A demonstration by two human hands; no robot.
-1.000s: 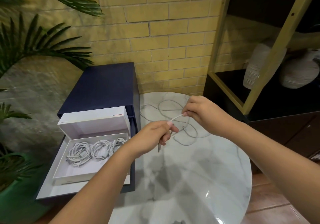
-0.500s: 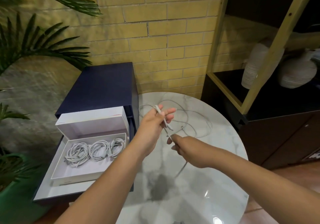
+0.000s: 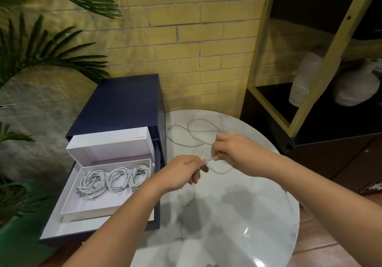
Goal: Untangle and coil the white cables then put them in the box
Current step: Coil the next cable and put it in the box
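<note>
White cable (image 3: 209, 159) is pinched by both hands, left hand (image 3: 183, 170) and right hand (image 3: 237, 153) each curled on it, above the marble table (image 3: 227, 215). The short span between them runs left to right, tilted up rightward; slack loops lie beyond the right hand. Box (image 3: 99, 214) sits to the left, nearer the left hand.

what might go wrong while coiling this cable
The cable has loose loops that seem to cross behind the hands, so pulling between left hand and right hand may tighten a knot. Its slack lies near the table edge by the cabinet and might slide off.
</note>
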